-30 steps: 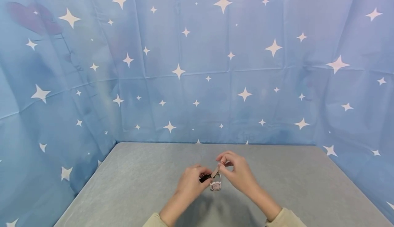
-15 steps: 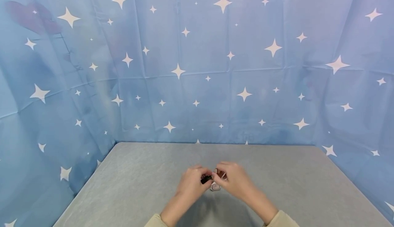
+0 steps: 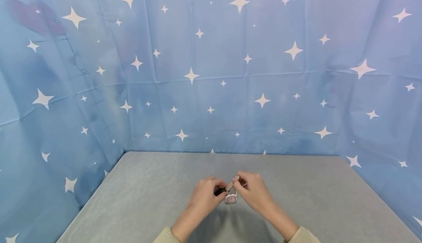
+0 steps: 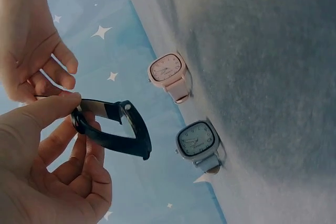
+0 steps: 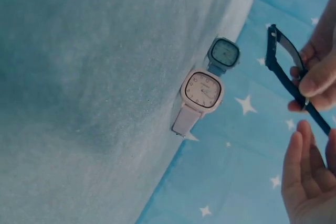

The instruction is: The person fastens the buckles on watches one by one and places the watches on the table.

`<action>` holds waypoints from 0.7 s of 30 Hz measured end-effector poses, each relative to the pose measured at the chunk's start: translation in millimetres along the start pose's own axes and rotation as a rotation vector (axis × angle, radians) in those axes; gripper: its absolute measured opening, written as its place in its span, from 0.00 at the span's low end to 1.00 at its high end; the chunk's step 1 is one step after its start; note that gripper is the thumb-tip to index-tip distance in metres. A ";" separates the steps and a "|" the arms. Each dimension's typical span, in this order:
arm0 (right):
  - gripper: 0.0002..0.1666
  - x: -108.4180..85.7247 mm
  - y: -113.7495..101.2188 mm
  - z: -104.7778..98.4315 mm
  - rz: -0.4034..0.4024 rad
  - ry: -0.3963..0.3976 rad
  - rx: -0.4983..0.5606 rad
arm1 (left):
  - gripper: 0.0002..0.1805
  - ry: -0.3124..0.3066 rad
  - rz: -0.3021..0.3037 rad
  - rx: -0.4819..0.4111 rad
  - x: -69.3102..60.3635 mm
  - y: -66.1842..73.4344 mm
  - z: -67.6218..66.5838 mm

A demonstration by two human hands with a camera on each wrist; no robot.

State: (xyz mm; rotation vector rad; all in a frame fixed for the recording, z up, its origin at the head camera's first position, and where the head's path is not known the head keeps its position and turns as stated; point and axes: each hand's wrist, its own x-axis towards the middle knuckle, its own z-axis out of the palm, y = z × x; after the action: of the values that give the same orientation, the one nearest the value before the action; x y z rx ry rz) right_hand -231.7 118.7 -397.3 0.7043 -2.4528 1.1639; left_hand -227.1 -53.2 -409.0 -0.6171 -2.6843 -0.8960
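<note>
A dark wristwatch (image 4: 118, 137) is held up off the table, its strap looped and its inner side beige. My left hand (image 3: 203, 196) pinches it by the strap between thumb and fingers; the left wrist view shows the thumb (image 4: 55, 103) pressed on the band. My right hand (image 3: 255, 192) pinches the strap's end, a short length of beige strap (image 3: 230, 185) showing between the hands. Below them stands a pale pink watch (image 3: 231, 199), also seen in the right wrist view. Beside it is a blue-grey watch (image 4: 197, 141), hidden by my hands in the head view.
Both standing watches rest on the grey cloth-covered table (image 3: 158, 206), a small gap between them. A blue curtain with white stars (image 3: 211, 52) hangs behind the table and along its sides.
My right hand first came down and left, close against the left hand at the strap, then drew back slightly to the right with the strap end. The left hand has stayed in place.
</note>
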 end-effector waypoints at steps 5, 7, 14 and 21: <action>0.12 0.3 1.1 0.6 0.000 0.012 0.028 | 0.08 -0.062 -0.053 -0.265 0.0 -5.1 -0.7; 0.11 0.6 1.0 0.7 0.006 0.019 0.038 | 0.09 -0.080 -0.070 -0.380 -0.1 -6.5 -0.9; 0.12 0.4 0.9 0.9 -0.004 0.032 0.051 | 0.05 -0.073 -0.103 -0.548 -1.2 -4.7 -3.5; 0.11 -0.2 0.7 1.0 -0.003 0.020 0.063 | 0.03 -0.057 -0.118 -0.538 -0.3 -7.2 0.0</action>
State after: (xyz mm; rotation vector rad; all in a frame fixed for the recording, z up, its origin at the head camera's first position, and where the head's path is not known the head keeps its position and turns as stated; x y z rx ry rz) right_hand -232.0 118.4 -398.5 0.7104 -2.4078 1.2456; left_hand -230.2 -58.5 -412.8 -0.5935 -2.5449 -1.6795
